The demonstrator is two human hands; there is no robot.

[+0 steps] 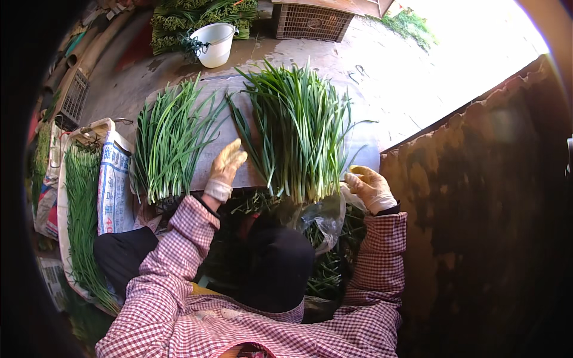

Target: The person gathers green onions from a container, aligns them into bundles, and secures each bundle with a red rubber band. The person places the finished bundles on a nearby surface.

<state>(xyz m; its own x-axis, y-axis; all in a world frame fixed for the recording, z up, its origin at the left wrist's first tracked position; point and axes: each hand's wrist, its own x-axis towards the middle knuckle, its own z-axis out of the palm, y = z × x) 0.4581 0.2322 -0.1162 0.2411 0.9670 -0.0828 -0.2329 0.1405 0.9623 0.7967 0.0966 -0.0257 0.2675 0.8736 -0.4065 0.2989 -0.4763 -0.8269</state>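
Two piles of long, flat-leaved garlic chives lie on a low board before me, pale stem ends towards me. The smaller pile is on the left, the larger pile on the right. My left hand, in a yellowed work glove, hovers between them with fingers apart and nothing in it. At the right pile's lower right corner is my gloved right hand, its fingers bent near the board's edge. Whether they pinch anything is unclear. Clear plastic sheeting hangs below the stem ends, beside that hand.
On my left, a long white basket holds more greens, with a printed woven sack over its side. Beyond the board stand a white bucket, stacked green bundles and a brown plastic crate. A stained wall closes the right side.
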